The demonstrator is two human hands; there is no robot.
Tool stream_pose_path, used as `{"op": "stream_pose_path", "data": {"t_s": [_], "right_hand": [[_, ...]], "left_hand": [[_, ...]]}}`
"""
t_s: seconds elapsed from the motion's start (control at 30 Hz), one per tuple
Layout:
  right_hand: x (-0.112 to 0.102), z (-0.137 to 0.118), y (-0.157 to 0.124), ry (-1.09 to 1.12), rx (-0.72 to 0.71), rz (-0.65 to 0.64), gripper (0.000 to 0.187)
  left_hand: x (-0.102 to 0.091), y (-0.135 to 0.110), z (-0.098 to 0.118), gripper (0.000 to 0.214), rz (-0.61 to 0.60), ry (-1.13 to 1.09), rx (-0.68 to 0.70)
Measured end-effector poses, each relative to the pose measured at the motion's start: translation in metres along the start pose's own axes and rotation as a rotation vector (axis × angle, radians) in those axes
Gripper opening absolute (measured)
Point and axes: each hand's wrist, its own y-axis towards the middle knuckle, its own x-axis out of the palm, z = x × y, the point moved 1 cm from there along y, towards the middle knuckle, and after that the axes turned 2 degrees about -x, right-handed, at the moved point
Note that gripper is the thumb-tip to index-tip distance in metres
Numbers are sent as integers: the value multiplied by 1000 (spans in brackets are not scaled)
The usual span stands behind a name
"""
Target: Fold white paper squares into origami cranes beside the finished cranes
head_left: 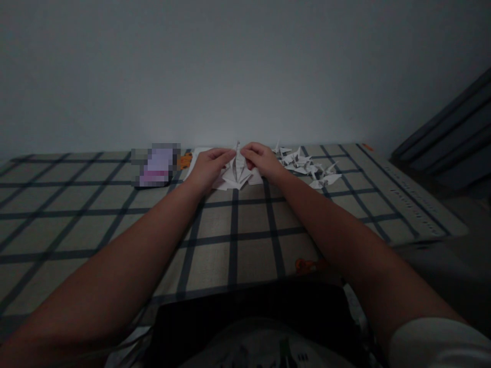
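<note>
Fingers (pixel 225 153) of the left hand (pixel 209 167) are closed in a pinch on the left side of a folded paper piece (pixel 237 174). The right hand (pixel 264 160) has its fingers (pixel 250 151) curled and pinched on the right side of the same piece. We note that both hands have hold of it, and that its upright tip stands between the two sets of fingertips.

Nearest us, at 6 o'clock, we record a dark garment (pixel 249 317) across the lap and a white sleeve (pixel 437 342) at 4 o'clock. Both bare forearms run forward from there over a checked cloth (pixel 215 230). An orange mark (pixel 307 265) sits on this cloth close to the right forearm.

The folded paper piece lies on the cloth at its far edge, close to the wall. Its lower flaps rest on the cloth and on a flat white sheet (pixel 197 155) that shows beside the left hand.

At 3 o'clock of the piece, just beside the right hand, lies a loose heap of small folded paper cranes (pixel 303 163). At 9 o'clock we see a small orange item (pixel 185 161), too dim to identify. Past it is a blurred-out purple object (pixel 157 166).

Beyond all of this stands a plain pale wall (pixel 245 66). A dark slanted panel (pixel 445 138) leans at 2 o'clock.
</note>
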Motion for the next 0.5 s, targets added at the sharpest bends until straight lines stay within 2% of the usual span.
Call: {"op": "stream_pose_path", "data": {"t_s": [0.17, 0.37, 0.5], "right_hand": [[-1, 3, 2, 36, -8, 75, 9], [-4, 7, 4, -12, -3, 51, 15], [-3, 4, 2, 2, -13, 50, 13]], "left_hand": [[3, -3, 4, 40, -41, 1, -89], [4, -2, -1, 45, -50, -19, -109], [4, -3, 1, 44, -41, 8, -69]]}}
